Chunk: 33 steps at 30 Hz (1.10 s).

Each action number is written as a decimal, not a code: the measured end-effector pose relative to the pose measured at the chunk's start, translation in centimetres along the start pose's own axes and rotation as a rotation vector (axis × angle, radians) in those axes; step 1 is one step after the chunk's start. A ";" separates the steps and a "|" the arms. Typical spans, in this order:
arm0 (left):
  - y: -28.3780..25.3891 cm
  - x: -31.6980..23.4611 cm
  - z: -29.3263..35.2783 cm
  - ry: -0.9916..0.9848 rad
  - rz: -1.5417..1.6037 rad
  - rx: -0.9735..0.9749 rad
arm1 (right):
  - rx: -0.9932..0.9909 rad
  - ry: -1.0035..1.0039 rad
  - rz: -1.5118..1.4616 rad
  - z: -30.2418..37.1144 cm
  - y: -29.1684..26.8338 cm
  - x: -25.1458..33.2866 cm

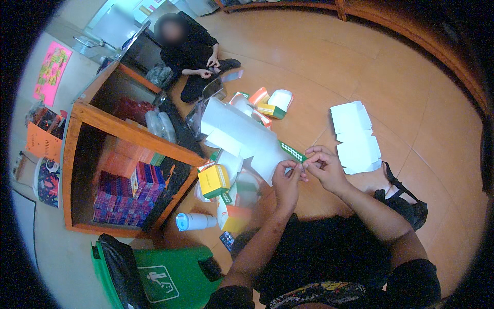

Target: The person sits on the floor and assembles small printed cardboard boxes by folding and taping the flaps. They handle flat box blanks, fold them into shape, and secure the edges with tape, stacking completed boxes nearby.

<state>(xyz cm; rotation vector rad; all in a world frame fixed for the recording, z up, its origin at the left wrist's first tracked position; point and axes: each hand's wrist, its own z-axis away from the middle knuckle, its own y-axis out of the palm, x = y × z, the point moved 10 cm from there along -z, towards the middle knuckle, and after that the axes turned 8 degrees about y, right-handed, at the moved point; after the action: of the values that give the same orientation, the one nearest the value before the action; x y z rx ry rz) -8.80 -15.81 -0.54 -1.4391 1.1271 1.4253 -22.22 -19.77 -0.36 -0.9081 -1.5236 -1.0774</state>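
A flat white card box blank (242,131) stretches in front of me, and a green strip (292,151) with white dots shows at its right end. My left hand (288,180) is closed, its fingertips pinching near the end of this strip. Close against it, my right hand (325,167) is also closed, with thumb and forefinger at the same green edge. Whether the strip is joined to the white card is hard to see. Left of my hands lies a yellow folded box (213,180) with a white rim, among other white card pieces.
More orange, yellow and green boxes (272,109) lie ahead. White unfolded card (355,136) rests on the floor to the right. At left are a wooden shelf (69,180) with stacked packs, a white bottle (195,221), a phone (226,240) and a green bin (180,262). Another person (188,56) sits ahead.
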 end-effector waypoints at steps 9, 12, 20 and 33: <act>0.5 -1.3 0.5 0.030 -0.059 0.038 | -0.033 -0.004 0.023 0.4 -0.2 -0.5; -0.8 -1.5 0.4 -0.003 -0.227 0.005 | -0.022 -0.078 0.153 0.8 0.7 0.8; 0.5 -3.2 0.2 0.089 -0.575 0.196 | -0.120 0.056 0.060 -0.8 -1.7 -2.1; 4.2 -2.1 1.7 0.222 -0.724 0.488 | -0.245 0.227 0.125 -1.3 -5.2 -0.6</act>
<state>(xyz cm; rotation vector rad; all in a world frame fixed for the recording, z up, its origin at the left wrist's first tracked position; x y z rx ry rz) -13.20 -15.25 1.63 -1.4443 0.8611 0.4579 -26.52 -22.69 -1.77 -0.9965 -1.1509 -1.2483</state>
